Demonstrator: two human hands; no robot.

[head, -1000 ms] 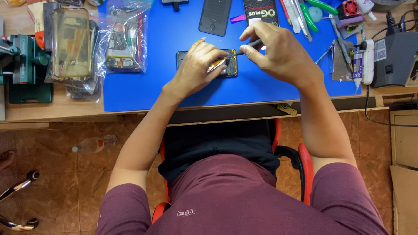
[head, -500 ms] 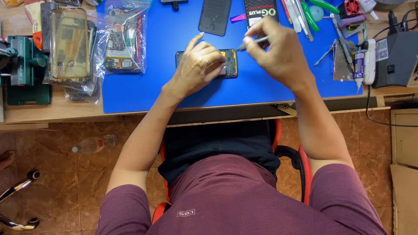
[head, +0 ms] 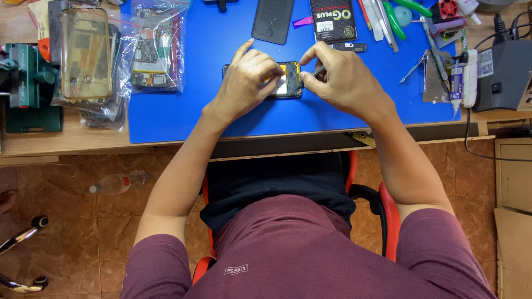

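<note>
While the smooth blue mat [head: 221,111] spreads flat across the wooden bench, an opened phone [head: 288,83] lies at its middle, back cover off and yellow-edged innards exposed, so disassembly looks well begun but unfinished. The left hand [head: 246,77] presses curled fingers on the phone's left part. The right hand [head: 341,80] pinches a thin dark tool [head: 317,71] at its right edge.
</note>
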